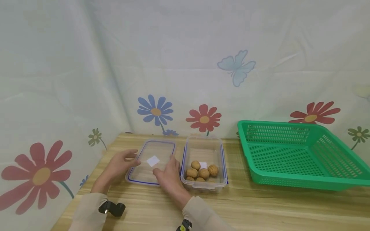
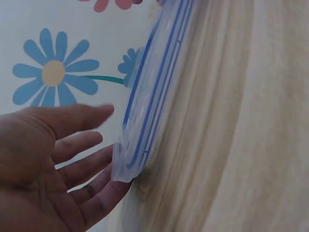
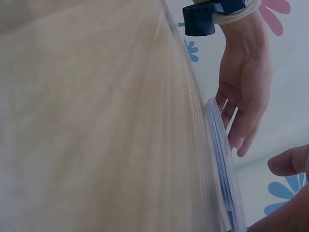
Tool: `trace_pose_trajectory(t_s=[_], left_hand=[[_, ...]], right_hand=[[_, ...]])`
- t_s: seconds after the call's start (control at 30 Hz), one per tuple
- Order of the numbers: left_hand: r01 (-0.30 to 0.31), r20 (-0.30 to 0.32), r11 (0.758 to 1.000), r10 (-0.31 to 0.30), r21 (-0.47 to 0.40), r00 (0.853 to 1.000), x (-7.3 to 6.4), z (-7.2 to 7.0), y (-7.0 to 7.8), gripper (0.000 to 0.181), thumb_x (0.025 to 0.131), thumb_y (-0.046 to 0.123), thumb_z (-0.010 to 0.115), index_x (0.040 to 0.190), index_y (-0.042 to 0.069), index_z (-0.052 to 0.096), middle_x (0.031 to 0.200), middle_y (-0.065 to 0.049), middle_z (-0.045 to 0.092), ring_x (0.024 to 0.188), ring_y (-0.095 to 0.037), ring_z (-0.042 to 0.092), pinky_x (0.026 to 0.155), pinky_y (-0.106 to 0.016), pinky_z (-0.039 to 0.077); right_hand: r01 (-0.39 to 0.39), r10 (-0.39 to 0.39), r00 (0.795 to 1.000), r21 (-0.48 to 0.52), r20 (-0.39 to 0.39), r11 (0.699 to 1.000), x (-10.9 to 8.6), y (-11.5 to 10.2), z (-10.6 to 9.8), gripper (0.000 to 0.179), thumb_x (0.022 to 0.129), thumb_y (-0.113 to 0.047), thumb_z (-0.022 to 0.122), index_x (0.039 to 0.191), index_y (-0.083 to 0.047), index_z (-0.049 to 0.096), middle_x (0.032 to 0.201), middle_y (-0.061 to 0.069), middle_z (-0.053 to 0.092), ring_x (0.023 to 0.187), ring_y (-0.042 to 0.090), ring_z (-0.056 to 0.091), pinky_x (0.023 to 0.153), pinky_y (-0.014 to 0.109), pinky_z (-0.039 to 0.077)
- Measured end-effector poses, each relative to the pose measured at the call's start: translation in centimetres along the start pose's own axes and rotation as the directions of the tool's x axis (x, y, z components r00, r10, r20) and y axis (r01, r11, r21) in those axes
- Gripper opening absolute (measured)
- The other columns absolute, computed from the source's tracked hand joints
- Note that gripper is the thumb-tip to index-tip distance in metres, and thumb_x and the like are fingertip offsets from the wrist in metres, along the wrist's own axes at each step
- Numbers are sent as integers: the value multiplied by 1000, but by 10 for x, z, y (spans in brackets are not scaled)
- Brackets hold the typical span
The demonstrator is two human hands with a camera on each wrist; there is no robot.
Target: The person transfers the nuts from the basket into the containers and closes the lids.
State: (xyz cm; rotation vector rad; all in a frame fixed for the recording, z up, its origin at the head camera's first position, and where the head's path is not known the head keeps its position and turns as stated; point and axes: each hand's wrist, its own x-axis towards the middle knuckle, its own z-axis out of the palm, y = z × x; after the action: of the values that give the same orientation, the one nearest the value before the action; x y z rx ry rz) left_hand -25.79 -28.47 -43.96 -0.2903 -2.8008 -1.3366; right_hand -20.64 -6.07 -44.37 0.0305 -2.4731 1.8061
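Note:
A clear lid with a blue seal (image 1: 162, 148) lies flat on the table, a small white paper square (image 1: 153, 161) showing at its middle. My left hand (image 1: 119, 165) is at the lid's left side. In the left wrist view its lower fingers (image 2: 104, 198) meet the lid's clear edge flap, with the thumb held apart. Across the lid, my right hand (image 1: 170, 178) is by the right edge, its thumb over the lid in the head view. Just right of it stands a clear plastic box (image 1: 206, 143) with several walnuts (image 1: 203, 173) in its near half.
A large green perforated basket (image 1: 289, 179) sits on the table at the right. The wooden table (image 1: 138, 208) meets a white curtain (image 1: 185, 41) printed with flowers and a butterfly at its back and left. Each wrist wears a black strapped device (image 1: 112, 208).

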Motion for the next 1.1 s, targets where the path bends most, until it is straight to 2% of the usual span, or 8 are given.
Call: trace_pose_trajectory(t_s=[0.13,0.23,0.4,0.57,0.7,0.8,0.93,1.1], left_hand=[[-15,-33,1000,15,12,999,-1,0,-3,51,97,2,72,144,-11,56,135,-35,62,114,-52,67,96,-56,58],[7,-54,1000,-6,7,999,-3,0,-4,47,95,-3,69,141,-10,60,135,-33,63,110,-48,69,92,-53,60],[44,-67,999,-45,-12,997,-5,-4,-4,42,95,-2,68,137,-10,64,133,-32,65,106,-41,72,85,-45,62],[73,-63,997,-74,-10,995,-5,-11,-5,41,95,-1,68,135,-10,66,121,-32,70,100,-36,73,79,-40,62],[71,-57,997,-69,20,996,-6,-20,-5,41,95,1,69,134,-10,66,117,-31,72,95,-32,73,75,-38,61],[60,-61,998,-57,32,996,-6,-27,-2,42,94,1,71,134,-10,66,121,-31,71,93,-30,73,72,-36,61],[49,-76,999,-48,2,996,-7,-35,3,44,93,2,73,134,-11,66,129,-33,67,91,-30,74,70,-34,62],[54,-81,998,-55,-19,995,-8,-42,13,43,96,7,72,137,-8,66,135,-30,65,98,-32,74,76,-39,64]], right_hand=[[24,-24,1000,4,-15,1000,2,4,1,82,82,-9,70,153,15,38,147,35,43,141,47,42,121,57,34],[42,-42,999,0,-22,999,2,7,1,76,82,-3,66,151,16,41,146,36,44,141,49,42,121,58,33],[105,-106,994,-33,-32,994,3,9,2,65,83,11,59,146,19,46,143,37,47,140,50,44,122,57,33],[125,-127,991,-57,-36,991,3,8,3,60,83,13,59,143,15,53,140,32,51,137,46,49,120,56,37],[150,-152,987,-37,-50,988,1,5,4,62,81,14,59,143,14,54,137,28,54,123,41,59,109,53,49],[168,-168,984,-9,-52,986,-1,1,4,63,81,15,57,144,13,52,140,26,53,116,37,63,100,49,56],[153,-152,988,25,-23,988,-4,-6,-1,65,84,13,58,148,10,50,145,23,50,118,35,62,96,44,57],[168,-169,986,97,2,981,-7,-23,-15,61,85,10,63,146,9,52,136,21,50,111,33,63,84,35,59]])
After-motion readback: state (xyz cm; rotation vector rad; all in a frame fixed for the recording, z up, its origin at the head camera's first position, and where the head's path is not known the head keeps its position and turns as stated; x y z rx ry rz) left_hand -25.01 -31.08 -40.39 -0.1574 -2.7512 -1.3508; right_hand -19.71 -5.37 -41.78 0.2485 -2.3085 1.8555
